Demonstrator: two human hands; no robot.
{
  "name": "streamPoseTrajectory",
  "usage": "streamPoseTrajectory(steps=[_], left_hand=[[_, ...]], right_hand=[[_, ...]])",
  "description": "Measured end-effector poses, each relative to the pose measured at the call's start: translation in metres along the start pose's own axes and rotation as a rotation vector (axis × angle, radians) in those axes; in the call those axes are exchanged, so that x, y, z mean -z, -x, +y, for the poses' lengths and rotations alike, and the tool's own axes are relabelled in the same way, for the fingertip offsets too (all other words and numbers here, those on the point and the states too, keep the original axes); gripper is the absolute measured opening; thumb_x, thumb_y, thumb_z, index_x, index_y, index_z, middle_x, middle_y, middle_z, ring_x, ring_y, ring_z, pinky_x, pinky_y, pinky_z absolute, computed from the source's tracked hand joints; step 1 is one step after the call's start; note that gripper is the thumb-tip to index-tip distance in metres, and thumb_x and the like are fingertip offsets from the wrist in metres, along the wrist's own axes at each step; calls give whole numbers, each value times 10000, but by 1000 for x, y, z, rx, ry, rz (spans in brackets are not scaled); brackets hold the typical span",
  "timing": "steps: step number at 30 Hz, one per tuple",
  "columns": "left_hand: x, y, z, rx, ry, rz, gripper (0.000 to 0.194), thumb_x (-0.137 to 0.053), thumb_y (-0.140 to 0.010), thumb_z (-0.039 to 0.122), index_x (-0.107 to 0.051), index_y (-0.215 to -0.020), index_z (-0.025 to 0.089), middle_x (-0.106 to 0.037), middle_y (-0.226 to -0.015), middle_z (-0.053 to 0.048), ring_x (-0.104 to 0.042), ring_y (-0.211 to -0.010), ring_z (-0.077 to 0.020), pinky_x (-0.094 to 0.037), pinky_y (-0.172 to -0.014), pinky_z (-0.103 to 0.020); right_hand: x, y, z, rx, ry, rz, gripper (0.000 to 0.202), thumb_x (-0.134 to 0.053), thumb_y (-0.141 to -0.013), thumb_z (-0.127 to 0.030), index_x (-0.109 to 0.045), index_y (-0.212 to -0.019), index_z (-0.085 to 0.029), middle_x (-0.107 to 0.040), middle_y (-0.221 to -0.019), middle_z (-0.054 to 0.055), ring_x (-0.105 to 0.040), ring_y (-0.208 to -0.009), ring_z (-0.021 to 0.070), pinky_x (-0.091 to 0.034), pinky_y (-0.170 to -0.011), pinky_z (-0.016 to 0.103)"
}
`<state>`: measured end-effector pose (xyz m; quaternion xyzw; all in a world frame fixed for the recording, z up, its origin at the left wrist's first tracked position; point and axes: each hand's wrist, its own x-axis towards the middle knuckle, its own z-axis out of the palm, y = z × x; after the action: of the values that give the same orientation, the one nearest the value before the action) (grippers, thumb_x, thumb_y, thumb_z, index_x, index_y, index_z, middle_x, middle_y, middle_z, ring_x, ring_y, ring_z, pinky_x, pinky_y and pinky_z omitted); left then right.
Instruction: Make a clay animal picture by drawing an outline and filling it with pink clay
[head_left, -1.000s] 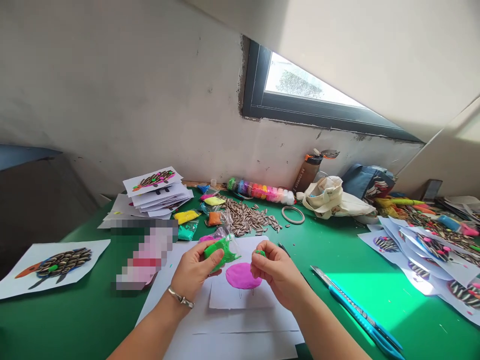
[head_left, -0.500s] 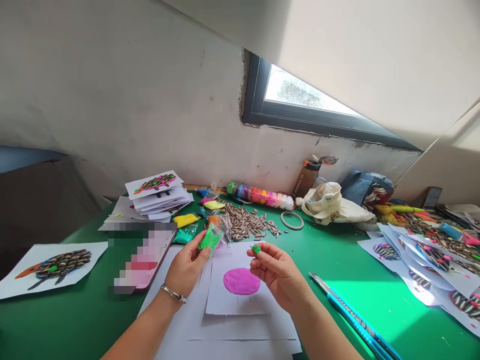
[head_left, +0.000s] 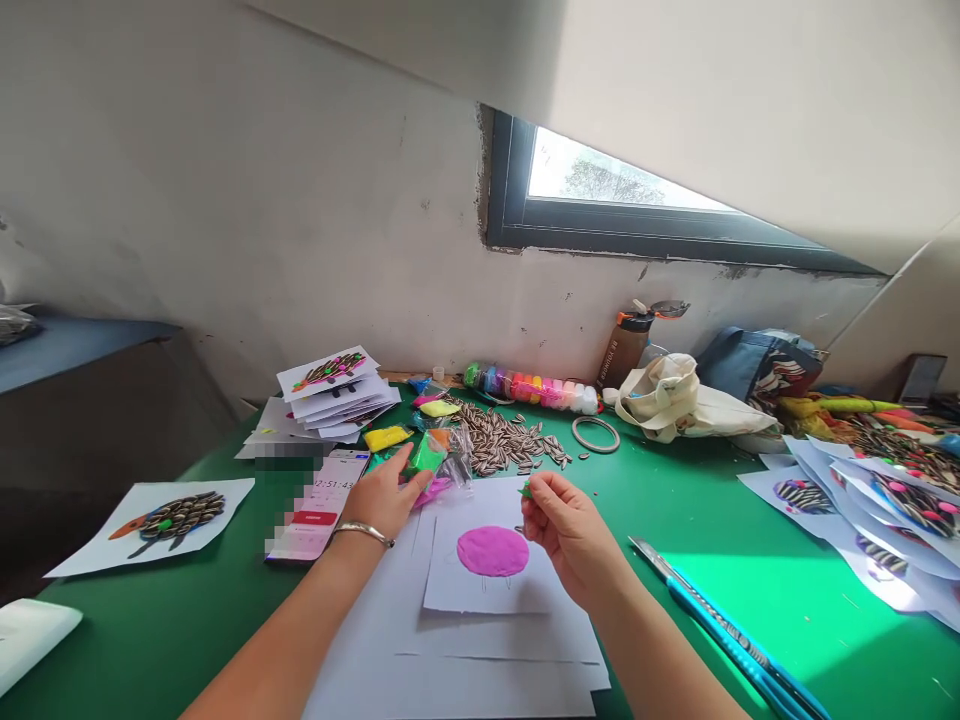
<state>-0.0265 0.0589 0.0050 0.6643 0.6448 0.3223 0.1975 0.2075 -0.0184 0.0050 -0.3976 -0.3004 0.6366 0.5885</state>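
Between the thumb and fingertips of my right hand [head_left: 564, 525] is a small piece of green modelling clay [head_left: 526, 489], partly covered by the fingers. My left hand [head_left: 386, 495] is stretched out, fingers apart, at the near edge of a packet of green clay [head_left: 429, 452], which lies against other packets. Below the hands, a white sheet [head_left: 450, 595] carries a flat purple clay oval [head_left: 493, 552] with pencilled legs under it and a faint outline at its left. Larger white paper [head_left: 360, 660] lies beneath that sheet.
Sunflower seeds [head_left: 499, 440] and a tape roll [head_left: 595, 434] lie behind. A utility knife [head_left: 720, 625], blade showing, is at right. A phone [head_left: 326, 500], a seed picture [head_left: 82, 545] and stacked pictures [head_left: 337, 400] are at left. A bottle [head_left: 625, 345] stands by the wall.
My left hand has moved the green clay packet away from me, onto the other packets, and its fingers have spread. My right hand keeps its pinch on the green bit. The view has shifted left.
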Motion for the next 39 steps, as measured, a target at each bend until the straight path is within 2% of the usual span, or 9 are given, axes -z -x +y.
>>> streamPoseTrajectory(steps=[4,6,9,12,15,18,23,28,39], left_hand=[[11,8,7,-230,-34,197,489,-591,-774,491,-646,-1160,197,-630,-1203,-125,-513,-1162,-337,-328,-1020,-402],[10,19,18,-228,107,183,456,-559,-813,486,-655,-1140,184,-634,-1194,-115,-524,-1152,-309,-352,-1017,-390],[-2,38,39,-6,528,-144,488,-630,-743,566,-694,-1025,172,-698,-999,-106,-639,-912,-278,-511,-820,-382],[-18,53,53,279,953,-456,503,-668,-709,591,-699,-948,149,-697,-933,-107,-652,-853,-245,-549,-734,-367],[-26,60,55,449,1152,-623,463,-674,-730,567,-700,-902,138,-704,-853,-100,-662,-807,-210,-547,-727,-342],[-26,62,51,453,1220,-715,395,-661,-777,511,-703,-877,131,-712,-819,-98,-671,-771,-186,-542,-732,-316],[-27,62,46,460,1223,-748,291,-700,-781,394,-703,-899,128,-722,-841,-98,-679,-773,-174,-534,-728,-280],[-29,63,44,491,1241,-723,270,-705,-776,403,-696,-836,139,-713,-772,-72,-675,-726,-160,-531,-697,-270],[-33,66,41,424,1148,-738,352,-765,-702,413,-724,-923,141,-707,-771,-55,-669,-743,-158,-521,-725,-274]], right_hand=[[0,-1,1,4,19,-9,275,-689,-776,-427,-580,-786,-175,-599,-688,-4,-468,-566,83,-359,-565,221],[-2,0,1,-10,42,-13,277,-690,-770,-433,-593,-790,-174,-618,-703,8,-485,-580,91,-369,-580,230],[-6,4,2,13,142,-15,278,-684,-763,-446,-631,-792,-174,-644,-747,27,-528,-652,120,-397,-632,253],[-11,9,3,97,324,-10,256,-669,-772,-435,-683,-849,-191,-657,-838,39,-563,-787,167,-427,-720,290],[-15,13,5,212,498,-56,204,-647,-795,-393,-709,-893,-225,-642,-1018,57,-565,-966,218,-437,-853,343],[-17,15,9,298,653,-96,165,-620,-815,-338,-728,-898,-245,-610,-1115,74,-537,-1078,245,-411,-953,398],[-14,11,21,436,812,-100,191,-568,-838,-242,-732,-925,-287,-611,-1094,72,-564,-1041,231,-458,-906,405],[-11,10,27,581,887,-113,239,-570,-823,-152,-709,-961,-289,-617,-1069,60,-574,-1012,206,-483,-869,370],[-17,11,25,604,992,-61,133,-564,-793,-113,-652,-812,-210,-617,-980,63,-577,-953,195,-483,-838,337]])
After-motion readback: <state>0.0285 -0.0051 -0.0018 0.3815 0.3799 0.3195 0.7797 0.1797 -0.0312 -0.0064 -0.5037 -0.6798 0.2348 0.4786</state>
